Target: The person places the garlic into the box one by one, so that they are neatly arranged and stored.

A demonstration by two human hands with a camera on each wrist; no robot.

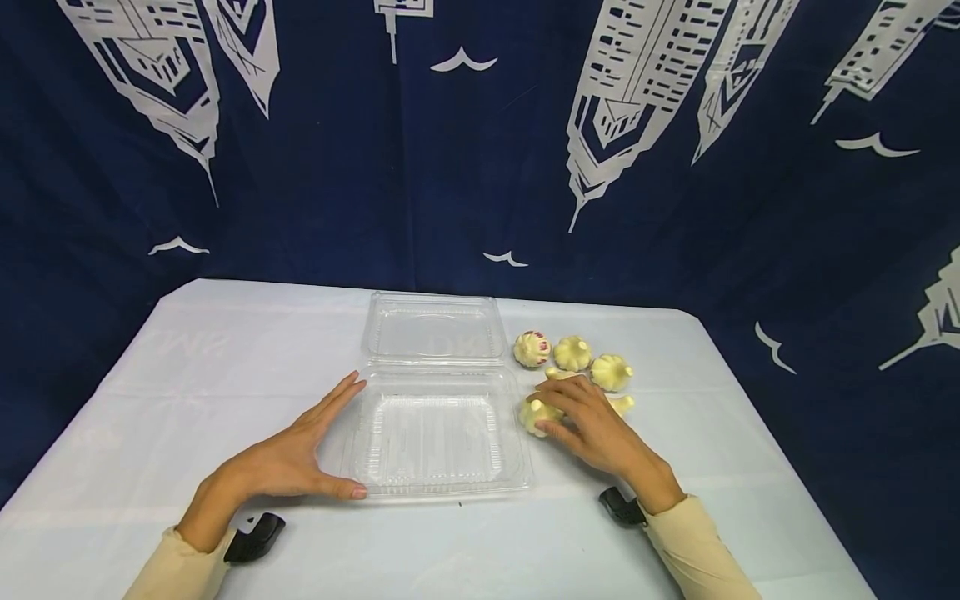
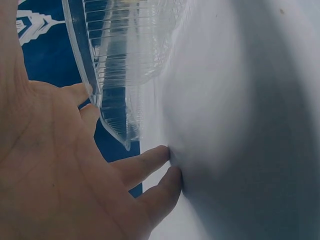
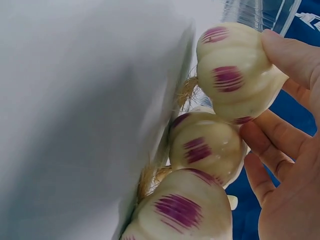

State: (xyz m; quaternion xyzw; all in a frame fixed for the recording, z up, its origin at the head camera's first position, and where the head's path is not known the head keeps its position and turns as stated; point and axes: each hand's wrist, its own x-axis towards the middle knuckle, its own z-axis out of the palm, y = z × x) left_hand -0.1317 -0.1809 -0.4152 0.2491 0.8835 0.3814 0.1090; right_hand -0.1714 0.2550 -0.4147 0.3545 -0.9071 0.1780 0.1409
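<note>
A clear plastic clamshell box point(image 1: 435, 442) lies open on the table, its lid point(image 1: 438, 329) folded back. Along the box's left side, my left hand point(image 1: 281, 462) spreads its fingers straight, the thumb at the near left corner. In the left wrist view, fingertips touch the tabletop and the box's rim point(image 2: 95, 92). To the right of the box, my right hand point(image 1: 600, 429) pinches a garlic bulb point(image 3: 240, 72), cream with purple streaks and a tuft of roots, between thumb and fingers. Two more garlic bulbs point(image 3: 205, 147) sit right beside it in the right wrist view.
Behind the right hand stand several other garlic bulbs point(image 1: 572, 353), one showing purple marks point(image 1: 532, 349). Some are partly covered by the hand. A white cloth covers the table point(image 1: 225, 375), and a dark blue curtain point(image 1: 322, 183) with white building prints hangs behind it.
</note>
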